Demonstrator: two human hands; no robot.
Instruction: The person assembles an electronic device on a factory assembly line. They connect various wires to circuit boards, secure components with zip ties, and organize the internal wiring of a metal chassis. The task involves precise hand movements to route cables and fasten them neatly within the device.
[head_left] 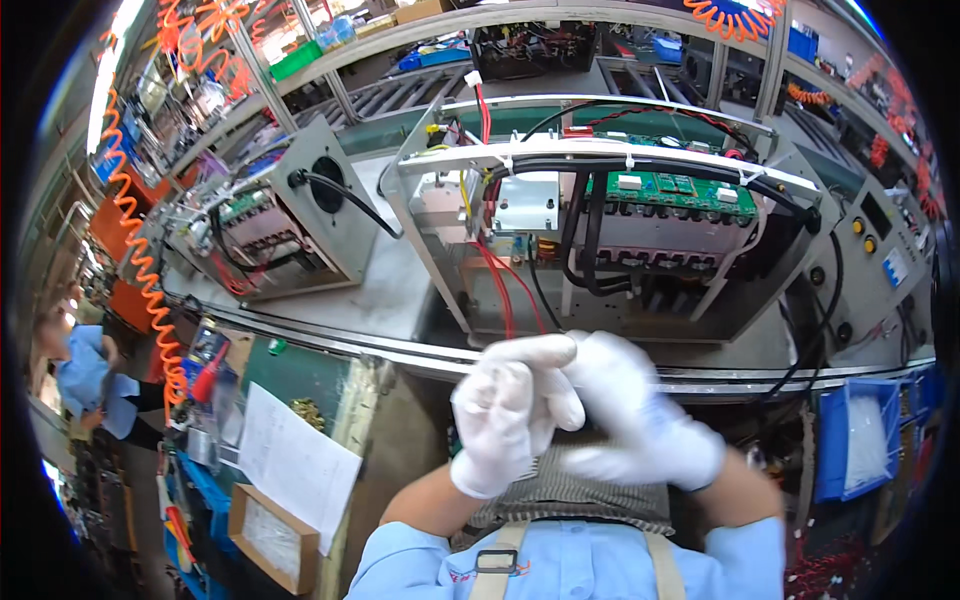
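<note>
Gloved hands, two — left hand (505,415), fingers curled; right hand (645,415) beside it, blurred; cannot tell whether either grasps anything. Open metal chassis (650,232), one, just beyond, along the near edge of the desk (388,285). On the green side desk (328,382): paper sheet (295,460), one — beside it, cardboard box (311,560), one.

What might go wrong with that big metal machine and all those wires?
The red wires hang at the machine's open front, near the left hand and right hand, so one might get caught and tugged. The green board sits exposed, so a bump might damage it. And the white paper could slide off the bench if brushed.
</note>
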